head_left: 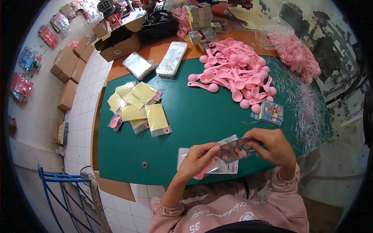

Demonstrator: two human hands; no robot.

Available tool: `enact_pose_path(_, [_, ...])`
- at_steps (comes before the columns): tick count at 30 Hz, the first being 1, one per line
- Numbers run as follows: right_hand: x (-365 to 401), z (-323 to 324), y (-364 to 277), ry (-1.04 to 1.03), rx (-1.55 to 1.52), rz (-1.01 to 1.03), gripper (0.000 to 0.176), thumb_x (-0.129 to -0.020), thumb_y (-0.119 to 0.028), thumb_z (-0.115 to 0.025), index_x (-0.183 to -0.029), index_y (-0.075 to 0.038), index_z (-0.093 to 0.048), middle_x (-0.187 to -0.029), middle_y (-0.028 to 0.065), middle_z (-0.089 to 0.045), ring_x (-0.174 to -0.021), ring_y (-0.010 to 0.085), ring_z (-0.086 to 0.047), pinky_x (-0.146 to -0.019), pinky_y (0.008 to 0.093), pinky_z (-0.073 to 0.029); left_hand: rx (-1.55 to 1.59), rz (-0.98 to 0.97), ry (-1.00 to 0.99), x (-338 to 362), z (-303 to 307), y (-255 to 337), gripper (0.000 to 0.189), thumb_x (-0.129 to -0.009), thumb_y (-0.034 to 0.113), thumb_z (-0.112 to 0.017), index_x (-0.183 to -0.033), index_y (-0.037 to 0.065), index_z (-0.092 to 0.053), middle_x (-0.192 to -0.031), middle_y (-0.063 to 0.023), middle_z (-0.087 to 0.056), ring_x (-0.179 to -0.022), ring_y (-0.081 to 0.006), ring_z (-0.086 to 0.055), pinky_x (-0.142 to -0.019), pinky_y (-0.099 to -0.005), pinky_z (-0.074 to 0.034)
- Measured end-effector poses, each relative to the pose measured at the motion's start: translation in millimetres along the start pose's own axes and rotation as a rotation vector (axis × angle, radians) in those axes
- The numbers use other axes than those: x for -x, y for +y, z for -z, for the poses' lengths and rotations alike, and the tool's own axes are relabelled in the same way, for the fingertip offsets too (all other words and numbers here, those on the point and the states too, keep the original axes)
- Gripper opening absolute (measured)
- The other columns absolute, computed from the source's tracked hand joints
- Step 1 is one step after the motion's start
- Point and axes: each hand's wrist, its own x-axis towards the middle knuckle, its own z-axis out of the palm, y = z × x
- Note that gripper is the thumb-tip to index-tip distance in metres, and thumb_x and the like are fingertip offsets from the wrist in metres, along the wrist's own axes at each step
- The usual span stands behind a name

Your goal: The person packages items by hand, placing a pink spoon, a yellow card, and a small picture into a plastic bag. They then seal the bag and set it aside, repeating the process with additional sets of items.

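Observation:
Near the front edge of the green table, my left hand [198, 158] is closed, with its thumb and fingers at the left end of a printed card [235, 151]. A pink measuring spoon [202, 174] shows just below that hand, apparently in a clear bag. The card's right end is pinched in my right hand [272, 145], fingers bent. Clear plastic bags [229, 167] lie under both hands. A small stack of printed cards [272, 112] sits just beyond my right hand. Whether the card is inside the bag is hard to make out.
A heap of pink measuring spoons [237, 70] covers the far right. Bagged spoons with yellow card backs [136, 106] lie at left. Two stacks of clear bags [171, 58] stand behind. Crumpled plastic wrap [307, 112] trails down the right side. A round metal piece [145, 165] lies front left.

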Motion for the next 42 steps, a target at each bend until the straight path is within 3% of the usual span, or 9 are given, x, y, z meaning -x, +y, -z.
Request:
enact_pose_path(7, [-12.9,-27.8,8.0,-0.306,-0.012,0.009,0.016,-0.075,-0.016,-0.062,-0.08,-0.002,-0.054,-0.074,0.0137,-0.057,-0.068,0.0333,-0.056,-0.061,0.0397,-0.043,-0.279,0.007,-0.209,-5.0,-6.1,2.5,0.059,-0.089,0.014,-0.051,-0.14,0.01,-0.021,-0.084,-0.003,-0.062,-0.073,-0.0079,-0.053,-0.064,-0.0216,-0.042])
enact_pose_path(11, [-20.2,-48.5,31.0,-0.185,-0.145,0.088,0.017,-0.073,-0.015,-0.063,-0.073,-0.002,-0.053,-0.072,0.0126,-0.057,-0.063,0.0284,-0.056,-0.059,0.0363,-0.044,-0.545,0.106,-0.117,-7.1,-2.2,12.7,0.065,-0.086,0.02,-0.056,-0.139,0.008,-0.019,-0.071,-0.0109,-0.061,-0.065,-0.0099,-0.054,-0.063,-0.028,-0.045])
enact_pose_path(16, [-28.1,-37.6,56.3,-0.037,-0.522,-0.275,0.02,-0.072,-0.012,-0.07,-0.066,-0.003,-0.053,-0.062,-0.0006,-0.052,-0.061,0.0061,-0.049,-0.055,0.0245,-0.04,-0.189,-0.126,-0.254,-17.4,47.3,-6.5,0.064,-0.083,0.012,-0.06,-0.137,0.009,-0.025,-0.085,-0.0065,-0.063,-0.077,-0.0081,-0.054,-0.066,-0.0238,-0.045])
enact_pose_path(20, [-33.6,-46.0,61.0,0.041,-0.814,-0.379,0.019,-0.071,-0.009,-0.071,-0.067,-0.002,-0.054,-0.062,-0.0037,-0.049,-0.06,0.0035,-0.043,-0.054,0.02,-0.036,-0.08,-0.016,-0.095,-19.0,59.7,-6.4,0.062,-0.082,0.009,-0.061,-0.134,0.008,-0.028,-0.094,-0.0102,-0.062,-0.085,-0.0101,-0.055,-0.073,-0.0229,-0.045])
enact_pose_path(24, [-33.9,-36.9,62.0,-0.152,-0.516,-0.269,0.017,-0.072,-0.007,-0.069,-0.07,-0.001,-0.054,-0.063,-0.0026,-0.05,-0.06,0.0038,-0.046,-0.055,0.02,-0.038,0.045,0.061,-0.034,-17.4,52.6,-2.0,0.057,-0.083,0.009,-0.06,-0.133,0.008,-0.03,-0.094,-0.0121,-0.062,-0.085,-0.0117,-0.057,-0.073,-0.0242,-0.046])
enact_pose_path(27, [-36.0,-52.2,63.9,0.079,-0.498,-0.317,0.015,-0.074,-0.008,-0.067,-0.073,0.0,-0.056,-0.063,-0.0005,-0.053,-0.061,0.0042,-0.049,-0.057,0.0209,-0.04,-0.417,-0.053,0.32,-16.7,37.4,-14.3,0.056,-0.086,0.009,-0.055,-0.134,0.008,-0.026,-0.101,-0.016,-0.059,-0.087,-0.0159,-0.059,-0.075,-0.0267,-0.048])
enact_pose_path(30, [-44.1,-60.2,53.9,0.297,-0.341,-0.243,0.015,-0.075,-0.01,-0.066,-0.084,0.0,-0.059,-0.07,0.0056,-0.059,-0.066,0.0094,-0.056,-0.061,0.0242,-0.045,-0.049,-0.17,0.407,-15.7,9.8,-35.0,0.051,-0.091,0.013,-0.048,-0.134,0.009,-0.022,-0.1,-0.0175,-0.059,-0.088,-0.0185,-0.06,-0.073,-0.0261,-0.049])
enact_pose_path(36, [-28.9,-63.9,24.1,-0.125,-0.124,0.134,0.045,-0.072,-0.013,-0.067,-0.112,-0.001,-0.052,-0.112,0.0161,-0.052,-0.1,0.0301,-0.053,-0.083,0.0353,-0.045,0.528,0.058,0.19,1.8,-8.7,-29.3,0.06,-0.095,0.015,-0.037,-0.138,0.017,0.004,-0.114,-0.0239,-0.051,-0.103,-0.0266,-0.056,-0.082,-0.0339,-0.049])
enact_pose_path(42, [-24.3,-81.5,29.0,-0.105,0.002,0.124,0.026,-0.072,-0.012,-0.065,-0.095,-0.004,-0.056,-0.099,0.0126,-0.051,-0.097,0.0293,-0.05,-0.082,0.0378,-0.042,0.292,0.061,0.132,10.7,-0.1,-46.8,0.059,-0.095,0.011,-0.035,-0.139,0.017,0.004,-0.112,-0.0219,-0.053,-0.101,-0.0242,-0.057,-0.083,-0.0338,-0.049])
